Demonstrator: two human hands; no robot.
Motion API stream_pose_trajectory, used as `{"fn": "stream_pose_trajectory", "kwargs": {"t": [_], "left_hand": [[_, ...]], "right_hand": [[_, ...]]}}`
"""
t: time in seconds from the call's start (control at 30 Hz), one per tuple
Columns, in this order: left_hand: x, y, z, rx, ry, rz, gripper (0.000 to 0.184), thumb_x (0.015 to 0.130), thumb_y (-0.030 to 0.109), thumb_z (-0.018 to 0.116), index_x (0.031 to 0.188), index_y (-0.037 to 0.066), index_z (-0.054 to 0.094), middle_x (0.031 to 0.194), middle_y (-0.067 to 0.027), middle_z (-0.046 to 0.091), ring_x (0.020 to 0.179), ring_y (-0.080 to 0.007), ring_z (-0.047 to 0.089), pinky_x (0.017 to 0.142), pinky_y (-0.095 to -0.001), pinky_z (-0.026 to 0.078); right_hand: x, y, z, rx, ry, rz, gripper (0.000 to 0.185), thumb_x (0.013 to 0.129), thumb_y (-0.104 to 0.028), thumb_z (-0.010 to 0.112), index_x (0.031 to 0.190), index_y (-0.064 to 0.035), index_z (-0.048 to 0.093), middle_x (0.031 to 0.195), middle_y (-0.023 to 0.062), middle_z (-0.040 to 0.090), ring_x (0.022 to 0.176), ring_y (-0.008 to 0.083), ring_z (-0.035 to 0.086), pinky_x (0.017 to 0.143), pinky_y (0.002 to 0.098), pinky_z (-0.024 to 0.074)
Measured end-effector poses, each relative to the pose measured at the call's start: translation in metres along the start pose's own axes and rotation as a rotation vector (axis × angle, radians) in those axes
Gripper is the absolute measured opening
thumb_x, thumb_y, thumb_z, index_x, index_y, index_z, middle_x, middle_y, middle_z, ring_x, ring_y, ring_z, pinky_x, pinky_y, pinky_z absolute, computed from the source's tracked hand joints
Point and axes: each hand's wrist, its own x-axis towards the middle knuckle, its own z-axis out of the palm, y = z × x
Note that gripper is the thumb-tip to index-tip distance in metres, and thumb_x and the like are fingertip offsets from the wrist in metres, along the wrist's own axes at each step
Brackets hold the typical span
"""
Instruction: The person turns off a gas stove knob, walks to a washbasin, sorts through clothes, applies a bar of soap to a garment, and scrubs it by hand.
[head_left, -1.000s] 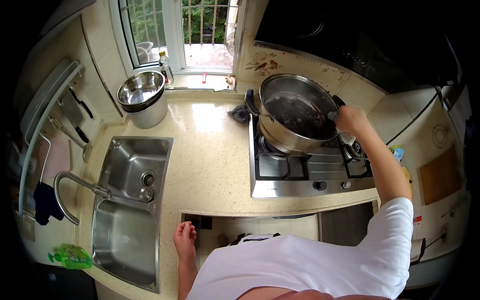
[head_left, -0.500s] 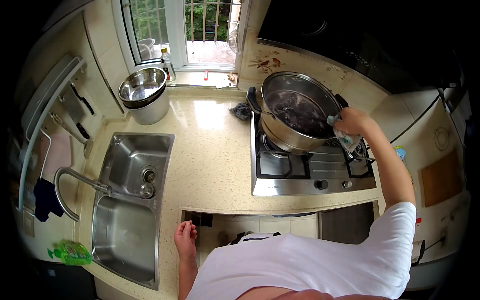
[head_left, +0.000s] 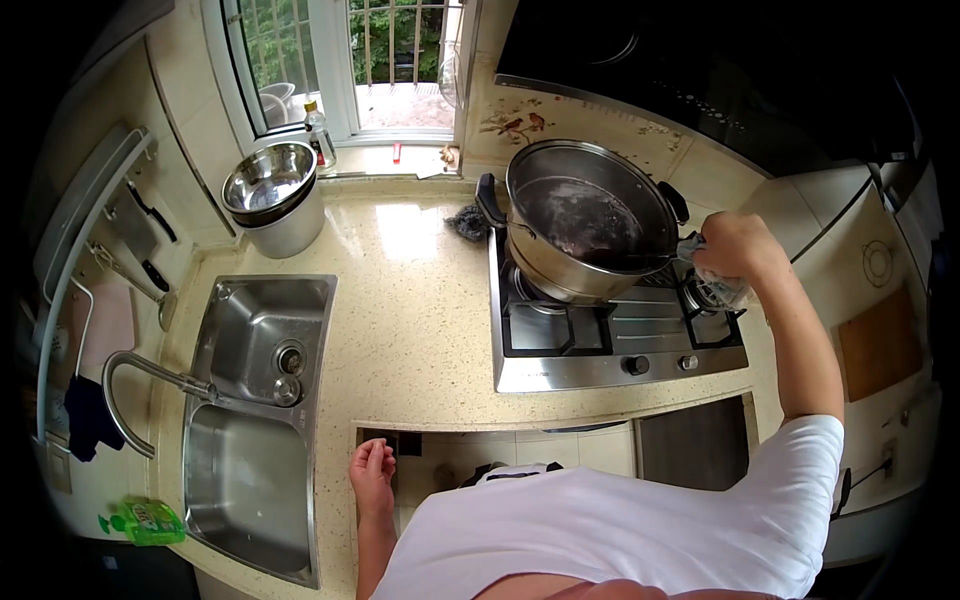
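A large steel pot (head_left: pixel 560 268) with dark contents and two black handles stands on the left burner of the gas stove (head_left: pixel 560 373). My right hand (head_left: pixel 738 245) is closed on a pale, crumpled cloth (head_left: pixel 722 285), just right of the pot's rim. A thin dark utensil (head_left: pixel 640 260) reaches from the cloth into the pot; how it is held is hidden. My left hand (head_left: pixel 372 470) hangs by the counter's front edge, fingers curled together, with nothing visible in them.
A double sink (head_left: pixel 250 490) with a curved faucet (head_left: pixel 120 375) lies to the left. Nested metal bowls (head_left: pixel 268 178) sit by the window, near a bottle (head_left: pixel 318 135). A dark scrubber (head_left: pixel 467 222) rests beside the stove. Green soap bottle (head_left: pixel 148 522) stands at the lower left.
My right hand and the cloth have moved right, away from the pot's rim and its right handle, which now shows more fully. My left hand has stayed in about the same place.
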Motion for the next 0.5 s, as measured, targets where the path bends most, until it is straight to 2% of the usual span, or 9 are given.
{"fn": "stream_pose_trajectory", "kwargs": {"t": [0.07, 0.2, 0.27, 0.5], "left_hand": [[0.0, 0.0, -0.001, 0.005, -0.003, 0.0, 0.009, 0.09, 0.015, 0.052, 0.091, 0.008, 0.058, 0.075, 0.0007, 0.059, 0.062, -0.0045, 0.053, 0.053, -0.0159, 0.043], [-0.004, 0.001, -0.002, -0.014, 0.026, 0.012, 0.009, 0.089, 0.015, 0.053, 0.09, 0.007, 0.058, 0.075, 0.0015, 0.058, 0.06, -0.0025, 0.05, 0.053, -0.015, 0.04], [-0.005, 0.003, -0.005, -0.016, 0.035, 0.014, 0.009, 0.089, 0.015, 0.053, 0.09, 0.007, 0.058, 0.075, 0.0015, 0.058, 0.06, -0.0026, 0.05, 0.053, -0.015, 0.04], [-0.012, 0.004, -0.015, -0.041, 0.083, 0.028, 0.008, 0.089, 0.015, 0.054, 0.09, 0.008, 0.059, 0.074, 0.002, 0.058, 0.059, -0.0026, 0.051, 0.052, -0.0147, 0.04]], "right_hand": [[0.01, 0.003, 0.014, -0.078, 0.091, -0.003, 0.02, 0.069, -0.022, 0.06, 0.078, -0.0052, 0.068, 0.085, 0.0128, 0.065, 0.082, 0.0284, 0.063, 0.071, 0.0356, 0.0492], [0.041, 0.003, 0.037, -0.13, 0.093, 0.031, 0.018, 0.068, -0.017, 0.06, 0.079, -0.0062, 0.068, 0.085, 0.012, 0.065, 0.081, 0.0282, 0.063, 0.068, 0.0362, 0.0497], [0.055, 0.0, 0.042, -0.071, 0.087, 0.05, 0.019, 0.066, -0.013, 0.06, 0.082, -0.0069, 0.068, 0.087, 0.0119, 0.066, 0.084, 0.0279, 0.063, 0.068, 0.0363, 0.0501], [0.086, -0.028, 0.034, 0.092, 0.118, 0.099, 0.021, 0.067, -0.014, 0.06, 0.084, -0.0058, 0.068, 0.093, 0.0133, 0.065, 0.089, 0.0284, 0.062, 0.072, 0.0362, 0.0499]]}}
